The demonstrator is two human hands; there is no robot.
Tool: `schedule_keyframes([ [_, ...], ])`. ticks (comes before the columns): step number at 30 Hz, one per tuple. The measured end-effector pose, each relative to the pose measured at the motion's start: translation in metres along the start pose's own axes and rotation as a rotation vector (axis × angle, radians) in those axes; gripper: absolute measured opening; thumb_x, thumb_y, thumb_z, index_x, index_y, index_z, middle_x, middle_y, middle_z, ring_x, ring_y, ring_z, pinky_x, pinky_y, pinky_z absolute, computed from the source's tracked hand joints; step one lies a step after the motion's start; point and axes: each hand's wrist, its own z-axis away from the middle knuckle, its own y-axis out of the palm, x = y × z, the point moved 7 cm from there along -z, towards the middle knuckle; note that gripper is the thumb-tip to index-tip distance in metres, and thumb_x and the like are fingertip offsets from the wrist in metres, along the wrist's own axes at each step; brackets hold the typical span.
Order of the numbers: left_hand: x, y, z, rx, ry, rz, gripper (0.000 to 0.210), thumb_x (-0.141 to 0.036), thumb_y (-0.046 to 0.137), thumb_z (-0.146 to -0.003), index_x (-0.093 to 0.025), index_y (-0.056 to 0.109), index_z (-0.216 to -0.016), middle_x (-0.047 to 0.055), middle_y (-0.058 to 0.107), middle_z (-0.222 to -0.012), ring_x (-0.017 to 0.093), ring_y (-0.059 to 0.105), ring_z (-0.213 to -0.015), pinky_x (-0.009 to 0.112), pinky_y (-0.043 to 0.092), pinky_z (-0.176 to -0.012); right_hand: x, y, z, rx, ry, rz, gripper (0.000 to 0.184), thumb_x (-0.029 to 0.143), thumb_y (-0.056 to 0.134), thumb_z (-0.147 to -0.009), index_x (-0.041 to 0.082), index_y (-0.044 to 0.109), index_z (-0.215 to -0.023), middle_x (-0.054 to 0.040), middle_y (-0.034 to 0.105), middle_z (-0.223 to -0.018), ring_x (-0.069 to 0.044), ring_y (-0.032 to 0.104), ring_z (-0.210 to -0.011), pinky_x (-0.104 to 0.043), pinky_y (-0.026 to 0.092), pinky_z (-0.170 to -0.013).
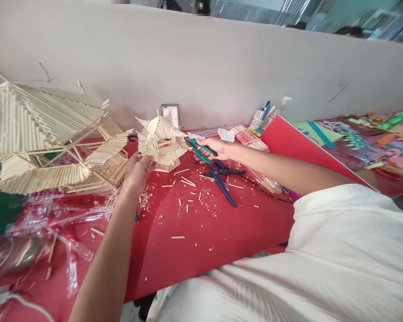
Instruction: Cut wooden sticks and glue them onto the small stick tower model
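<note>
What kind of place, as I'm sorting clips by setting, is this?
Probably a craft workroom, going by the large stick-built model, stick offcuts scattered on the red table, and teal-handled pliers in the right hand.

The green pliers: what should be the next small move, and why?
Probably squeeze the green pliers gently at the edge of the small model: the right hand holds them with the tips beside it, and the left hand is at the opposite side.

Two stick models (163,154); two pliers (204,157), as far as visible; one pen cup (256,122)
</note>
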Motion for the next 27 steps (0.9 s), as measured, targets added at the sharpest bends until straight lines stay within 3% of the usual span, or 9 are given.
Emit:
schedule_keyframes([
  [9,0.000,0.003,0.000,0.020,-0.028,0.041,0.027,-0.019,0.072,-0.059,-0.020,0.054,-0.079,-0.006,0.054,-0.069,0.006,0.048,-0.053,0.023,0.057,-0.065,-0.001,-0.003,-0.007,-0.086,-0.048,0.219,0.049,0.059,0.037,-0.104,0.017,0.061,-0.098,-0.0111,0.070,-0.076,-0.019,0.067,-0.066,-0.027,0.056,-0.058],
  [15,0.001,0.003,-0.002,0.014,-0.025,0.053,0.025,-0.018,0.072,-0.060,-0.021,0.050,-0.073,-0.006,0.051,-0.064,0.007,0.047,-0.051,0.024,0.059,-0.067,-0.003,-0.002,-0.009,-0.137,-0.172,0.207,0.057,0.072,0.035,-0.099,0.020,0.054,-0.085,-0.0052,0.061,-0.065,-0.014,0.056,-0.050,-0.023,0.046,-0.041],
  [20,0.001,0.000,-0.003,-0.018,-0.046,0.053,0.024,-0.019,0.071,-0.061,-0.021,0.052,-0.076,-0.003,0.058,-0.070,0.008,0.055,-0.055,0.024,0.058,-0.066,-0.006,0.002,-0.012,-0.139,-0.224,0.129,0.052,0.069,0.035,-0.100,0.022,0.048,-0.082,0.0011,0.051,-0.058,-0.009,0.043,-0.041,-0.017,0.033,-0.031],
  [24,0.000,-0.002,-0.003,-0.014,-0.042,0.057,0.024,-0.019,0.072,-0.062,-0.021,0.052,-0.076,-0.005,0.053,-0.066,0.009,0.054,-0.055,0.026,0.059,-0.069,-0.006,0.003,-0.010,-0.141,-0.229,0.165,0.054,0.070,0.036,-0.100,0.022,0.048,-0.079,0.0001,0.052,-0.057,-0.009,0.045,-0.041,-0.017,0.035,-0.030],
  [27,0.000,-0.002,-0.002,0.001,-0.032,0.057,0.026,-0.019,0.073,-0.061,-0.021,0.052,-0.076,-0.005,0.053,-0.066,0.008,0.052,-0.054,0.025,0.058,-0.068,-0.004,0.002,-0.006,-0.165,-0.219,0.184,0.054,0.068,0.036,-0.101,0.021,0.051,-0.080,-0.0024,0.057,-0.059,-0.011,0.053,-0.044,-0.020,0.046,-0.035],
])
